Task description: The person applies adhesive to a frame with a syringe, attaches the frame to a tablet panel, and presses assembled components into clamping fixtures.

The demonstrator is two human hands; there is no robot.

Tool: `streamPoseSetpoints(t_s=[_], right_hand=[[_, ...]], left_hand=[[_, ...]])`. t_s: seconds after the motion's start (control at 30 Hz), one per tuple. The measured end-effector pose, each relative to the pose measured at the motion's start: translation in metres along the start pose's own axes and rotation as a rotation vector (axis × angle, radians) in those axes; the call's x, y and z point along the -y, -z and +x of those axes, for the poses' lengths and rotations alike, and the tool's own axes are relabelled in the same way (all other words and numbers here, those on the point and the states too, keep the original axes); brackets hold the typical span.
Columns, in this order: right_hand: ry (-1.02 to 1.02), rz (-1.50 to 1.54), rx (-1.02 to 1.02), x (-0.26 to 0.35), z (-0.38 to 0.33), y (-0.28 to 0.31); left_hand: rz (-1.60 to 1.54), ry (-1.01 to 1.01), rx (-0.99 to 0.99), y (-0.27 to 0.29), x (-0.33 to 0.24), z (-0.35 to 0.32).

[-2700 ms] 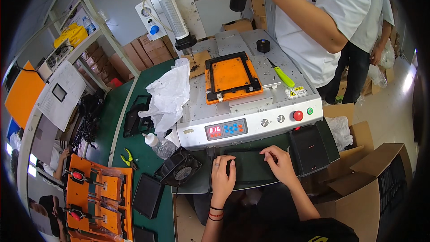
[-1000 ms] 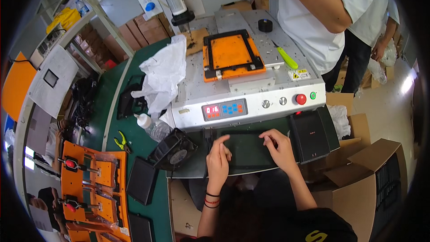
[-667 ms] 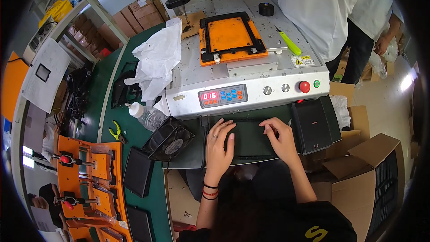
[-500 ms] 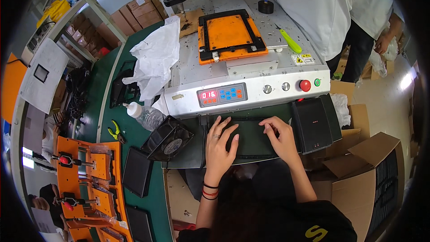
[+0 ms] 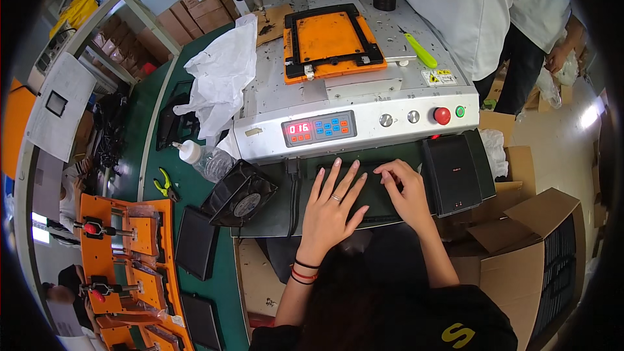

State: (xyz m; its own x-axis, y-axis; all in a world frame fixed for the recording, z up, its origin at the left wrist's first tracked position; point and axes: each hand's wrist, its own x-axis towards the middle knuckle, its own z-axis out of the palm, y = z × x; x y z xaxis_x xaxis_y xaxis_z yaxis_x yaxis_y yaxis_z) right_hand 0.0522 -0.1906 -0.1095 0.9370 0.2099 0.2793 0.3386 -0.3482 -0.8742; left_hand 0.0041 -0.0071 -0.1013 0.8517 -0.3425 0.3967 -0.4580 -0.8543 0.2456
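Note:
On the green work surface before the machine lies a thin black rectangular frame (image 5: 354,168), largely covered by my hands. My left hand (image 5: 329,218) rests flat over its left part with fingers spread, gripping nothing. At the upper right of the frame, my right hand (image 5: 409,196) has bent fingers, with thumb and forefinger close together at its edge; the exact contact is partly hidden. A black box-shaped device (image 5: 458,175) stands just right of that hand. Left of my left hand are a black cable (image 5: 294,195) and a black fan (image 5: 240,196).
The grey machine (image 5: 377,117) carries an orange fixture (image 5: 330,36) with a black frame on it, and a green-handled knife (image 5: 421,51). A clear bottle (image 5: 211,161), pliers (image 5: 166,185) and orange clamp fixtures (image 5: 123,253) stand left. Cardboard boxes (image 5: 513,266) are at right. A person in white (image 5: 461,19) stands behind.
My left hand has flattened and shifted right and slightly up, its fingers spreading over the frame. My right hand has barely moved. The whole view has shifted slightly.

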Motion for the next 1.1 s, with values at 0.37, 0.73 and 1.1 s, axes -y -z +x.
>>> streamPoseSetpoints(t_s=[0.37, 0.73, 1.1], right_hand=[[0.49, -0.495, 0.154, 0.013, -0.007, -0.004], [0.481, -0.431, 0.24, 0.012, -0.004, -0.003], [0.695, -0.36, 0.211, 0.014, -0.007, -0.015]], left_hand=[[-0.01, -0.025, 0.023, -0.002, 0.003, -0.003], [-0.14, 0.008, -0.11, -0.012, 0.006, -0.008], [-0.139, 0.013, -0.069, -0.003, 0.005, -0.007]])
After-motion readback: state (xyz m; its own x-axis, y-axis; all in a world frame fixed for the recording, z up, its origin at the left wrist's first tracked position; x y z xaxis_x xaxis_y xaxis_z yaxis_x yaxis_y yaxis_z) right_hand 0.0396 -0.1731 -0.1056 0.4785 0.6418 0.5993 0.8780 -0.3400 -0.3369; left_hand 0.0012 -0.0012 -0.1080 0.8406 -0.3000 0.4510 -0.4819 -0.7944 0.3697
